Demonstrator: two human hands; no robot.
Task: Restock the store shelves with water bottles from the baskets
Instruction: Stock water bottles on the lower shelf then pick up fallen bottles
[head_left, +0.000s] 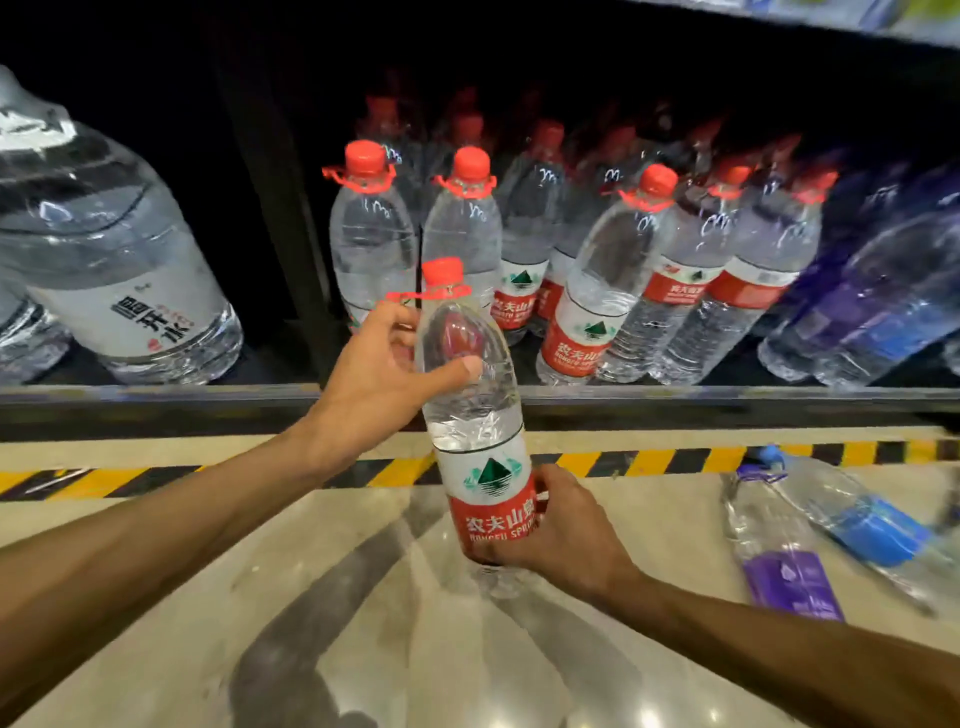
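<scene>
Far left of the grip: large jug (119, 270) with a white label, stood on the shelf (156, 397) in the bay beyond a dark upright divider.

Left hand (374, 384) is wrapped round the shoulder of the held bottle (475, 415). The thumb is laid across the front and the fingers are curled behind, just under the red cap.

Held bottle: clear, red cap with a carry loop, white-and-red label. It is kept nearly upright, top tipped slightly left, in front of the shelf lip and above the floor (363, 623).

Right hand (561, 525) is clamped on the bottle's lower part, fingers wrapped round at the red band of the label. The base is seen below the hand. So 1 bottle is gripped by 2 hands, top and bottom.

Directly behind the upper grip: 2 red-capped bottles (371, 234) stood upright at the shelf front, with more rows packed behind them in the dark.

Right of the grip: leaning bottle (597, 291) of the same kind, cap tilted right, touching its neighbour.

Further right: blue-tinted bottles (872, 312) on the same shelf, blurred.

Right of the lower grip: purple-label bottle (779, 551) and blue-label bottle (862, 519) laid on their sides on the floor, just beside each other, near the yellow-black hazard stripe (649, 461).
</scene>
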